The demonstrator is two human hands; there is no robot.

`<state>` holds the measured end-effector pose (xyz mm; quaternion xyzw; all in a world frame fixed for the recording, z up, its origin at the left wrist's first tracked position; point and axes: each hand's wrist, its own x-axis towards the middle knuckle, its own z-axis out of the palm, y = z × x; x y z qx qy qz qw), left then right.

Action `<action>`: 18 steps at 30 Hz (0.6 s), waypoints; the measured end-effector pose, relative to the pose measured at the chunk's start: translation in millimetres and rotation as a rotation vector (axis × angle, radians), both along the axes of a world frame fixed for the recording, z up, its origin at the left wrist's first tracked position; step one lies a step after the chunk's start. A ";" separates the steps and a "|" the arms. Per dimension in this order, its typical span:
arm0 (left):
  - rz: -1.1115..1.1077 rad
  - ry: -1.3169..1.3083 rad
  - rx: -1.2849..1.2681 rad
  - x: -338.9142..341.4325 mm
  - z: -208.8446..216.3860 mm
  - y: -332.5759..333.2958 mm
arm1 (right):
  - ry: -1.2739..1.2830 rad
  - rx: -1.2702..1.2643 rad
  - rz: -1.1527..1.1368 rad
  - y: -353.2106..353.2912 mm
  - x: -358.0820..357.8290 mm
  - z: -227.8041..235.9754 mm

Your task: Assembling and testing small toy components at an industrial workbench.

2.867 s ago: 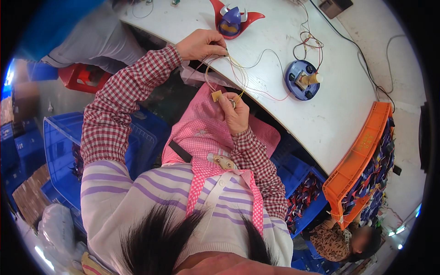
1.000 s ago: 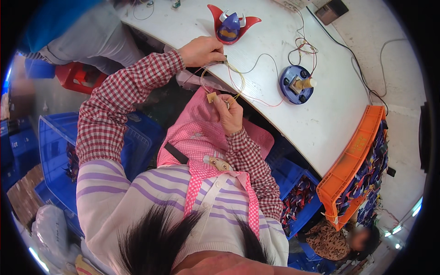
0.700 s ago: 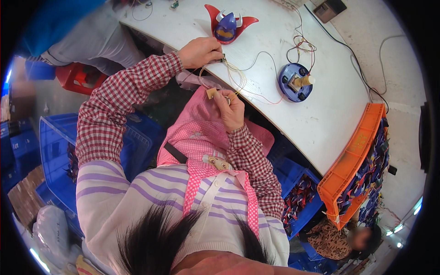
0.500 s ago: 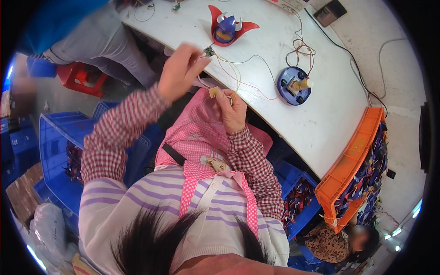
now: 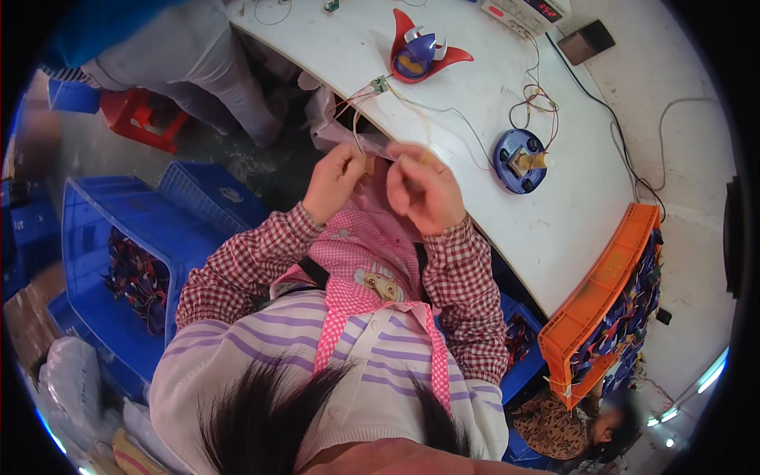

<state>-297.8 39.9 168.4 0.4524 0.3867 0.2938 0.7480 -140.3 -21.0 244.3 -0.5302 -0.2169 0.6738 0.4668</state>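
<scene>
Over my lap at the table's near edge, my left hand is closed in a pinch. A small flat yellow piece sits at its fingertips, and a pale wire runs up from there. My right hand is just beside it, fingers curled and thumb and forefinger together; blur hides what is in them. A small green circuit board with thin wires lies at the table edge. Behind it rests a purple toy head with silver horns and red wings. To the right, wires reach a round blue disc with black knobs and a yellowish post.
A power supply and a dark box stand at the back of the white table. An orange crate of parts is at right; blue crates are at left. A co-worker stands left, near a red stool.
My left hand has come down from near the circuit board to the yellow piece, which my right hand held before. My right hand has shifted slightly right. The view has shifted a little.
</scene>
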 end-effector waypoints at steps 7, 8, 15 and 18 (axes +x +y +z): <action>-0.006 -0.007 -0.017 -5.8 6.4 4.3 | -0.216 0.013 -0.332 8.0 23.5 -1.8; 0.008 -0.038 -0.093 -7.1 8.0 5.6 | -0.345 -0.072 -0.336 5.1 27.7 -3.9; -0.035 -0.284 -0.232 1.9 15.1 0.4 | 0.310 -0.105 -0.466 -1.2 32.0 9.6; -0.167 -0.233 -0.275 7.6 22.3 5.5 | 0.159 -0.119 -0.564 1.2 9.2 5.7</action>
